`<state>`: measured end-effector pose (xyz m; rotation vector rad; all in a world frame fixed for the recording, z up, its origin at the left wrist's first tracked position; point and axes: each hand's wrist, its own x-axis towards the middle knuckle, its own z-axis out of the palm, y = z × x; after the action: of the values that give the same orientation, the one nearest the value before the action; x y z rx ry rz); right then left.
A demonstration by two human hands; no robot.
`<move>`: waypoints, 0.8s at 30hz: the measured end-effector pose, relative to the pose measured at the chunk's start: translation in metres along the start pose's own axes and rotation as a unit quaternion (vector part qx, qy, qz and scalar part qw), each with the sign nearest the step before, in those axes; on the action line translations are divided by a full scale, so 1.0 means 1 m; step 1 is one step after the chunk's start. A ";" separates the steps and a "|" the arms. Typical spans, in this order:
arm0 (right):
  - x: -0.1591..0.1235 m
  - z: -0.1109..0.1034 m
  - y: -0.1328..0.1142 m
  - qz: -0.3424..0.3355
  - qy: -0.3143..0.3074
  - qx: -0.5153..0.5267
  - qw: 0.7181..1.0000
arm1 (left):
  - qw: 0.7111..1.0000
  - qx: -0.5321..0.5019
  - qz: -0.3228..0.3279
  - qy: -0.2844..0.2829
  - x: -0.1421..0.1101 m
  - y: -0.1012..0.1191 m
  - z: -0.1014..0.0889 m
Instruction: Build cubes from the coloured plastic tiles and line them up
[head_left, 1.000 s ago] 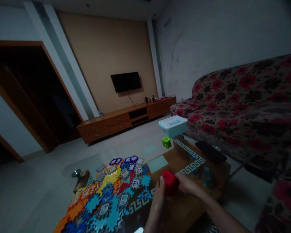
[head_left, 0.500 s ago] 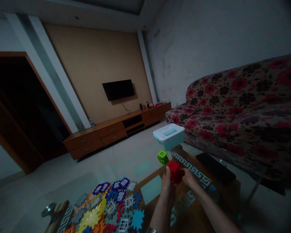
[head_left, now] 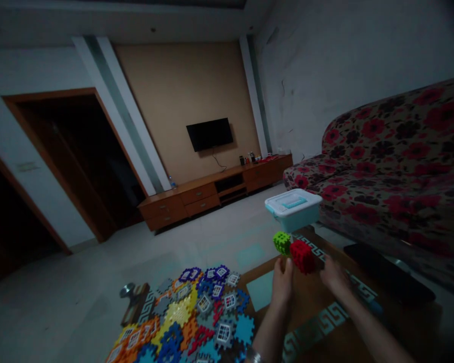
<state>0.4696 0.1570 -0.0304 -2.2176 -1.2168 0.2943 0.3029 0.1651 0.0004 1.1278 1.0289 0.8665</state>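
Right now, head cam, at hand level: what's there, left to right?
Interlocking puzzle tiles, left hand, red block, right hand, black flat object

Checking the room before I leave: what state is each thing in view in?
left hand: open, empty
right hand: open, empty
red block cube: not gripped by either hand
green block cube: not held
plastic storage box: lid shut
wall-mounted TV: screen dark
cabinet drawers: shut
puzzle pieces: interlocked, lying flat
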 end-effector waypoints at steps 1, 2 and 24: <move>-0.006 -0.005 -0.003 -0.001 0.036 -0.014 0.999 | 0.999 0.025 0.016 0.016 -0.019 -0.001 -0.012; -0.014 -0.009 -0.008 -0.012 0.073 -0.021 0.997 | 0.997 0.058 0.031 0.033 -0.040 -0.003 -0.026; -0.271 0.079 -0.206 -0.404 -0.314 0.012 0.859 | 0.781 0.529 0.004 0.332 -0.221 0.003 -0.317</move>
<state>0.1398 0.0485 0.0051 -1.4049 -2.3362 0.6945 -0.0664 0.0517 0.0149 1.7884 2.2748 0.6696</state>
